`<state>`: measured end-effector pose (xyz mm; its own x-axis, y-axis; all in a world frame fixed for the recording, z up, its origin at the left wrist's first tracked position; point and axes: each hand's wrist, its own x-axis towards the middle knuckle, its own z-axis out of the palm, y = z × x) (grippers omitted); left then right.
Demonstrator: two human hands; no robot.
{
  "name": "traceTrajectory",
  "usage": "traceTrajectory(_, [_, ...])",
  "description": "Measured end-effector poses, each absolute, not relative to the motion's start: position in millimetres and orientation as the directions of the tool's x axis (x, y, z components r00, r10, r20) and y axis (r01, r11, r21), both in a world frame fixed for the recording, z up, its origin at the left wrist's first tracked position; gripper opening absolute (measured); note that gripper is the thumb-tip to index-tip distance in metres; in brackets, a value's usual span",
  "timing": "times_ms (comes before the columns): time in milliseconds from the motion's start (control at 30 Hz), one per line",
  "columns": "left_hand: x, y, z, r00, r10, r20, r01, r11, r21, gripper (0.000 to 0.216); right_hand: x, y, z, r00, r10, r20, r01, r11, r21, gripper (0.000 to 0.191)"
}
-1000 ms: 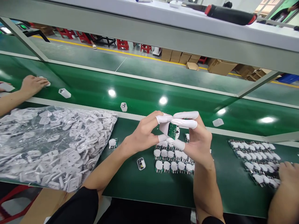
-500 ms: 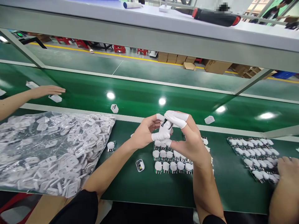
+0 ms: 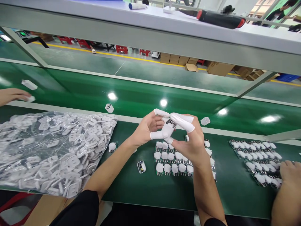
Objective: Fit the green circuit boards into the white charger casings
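Observation:
A small white plastic housing (image 3: 168,129) is held between my two hands above the table, its open end up and metallic and dark parts showing inside. My left hand (image 3: 147,128) pinches it from the left, and my right hand (image 3: 191,138) closes on it from the right. White finger cots cover several fingertips. Below lie rows of circuit boards (image 3: 160,168) topped with white blobs, partly hidden by my right hand and forearm. One separate board (image 3: 112,146) sits to their left. Nearer me, an open white housing (image 3: 141,167) shows electronic parts inside.
A clear bag of white plastic pieces (image 3: 54,144) covers the table's left. White housings (image 3: 109,108) (image 3: 205,121) lie on the green belt (image 3: 136,97). Other people's hands show at left (image 3: 14,94) and right (image 3: 291,172), the right one near more boards (image 3: 258,144). An electric screwdriver (image 3: 221,19) lies on the shelf.
The housing in my hands has turned slightly, and my fingers have shifted on it. Housings on the belt have moved left. The other person's hand at left has drawn back leftward with a housing.

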<state>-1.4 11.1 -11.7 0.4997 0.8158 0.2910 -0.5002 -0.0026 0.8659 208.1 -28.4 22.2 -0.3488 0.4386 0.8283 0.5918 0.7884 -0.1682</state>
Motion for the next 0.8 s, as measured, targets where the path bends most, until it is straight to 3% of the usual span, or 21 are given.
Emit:
traceTrajectory(167, [-0.2,11.0,-14.8,0.445,0.836,0.320,-0.511,-0.056,0.858,0.062,205.7,-28.5,20.6,-0.334,0.395,0.856,0.537,0.826,-0.171,0.067])
traceTrajectory(333, [0.4,11.1,-17.1,0.409,0.846,0.342,-0.504,-0.102,0.857,0.071,202.6,-29.9,21.5,-0.316,0.436,0.843,0.517,0.824,-0.232,0.050])
traceTrajectory(600, [-1.5,10.9,-18.0,0.353,0.850,0.391,-0.520,-0.170,0.837,0.071,202.0,-26.5,18.6,-0.257,0.329,0.909,0.595,0.795,-0.120,0.058])
traceTrajectory(800, [-2.7,6.4,-15.3,0.331,0.855,0.400,-0.454,-0.227,0.861,0.066,205.7,-31.1,22.8,-0.323,0.430,0.843,0.585,0.791,-0.179,0.048])
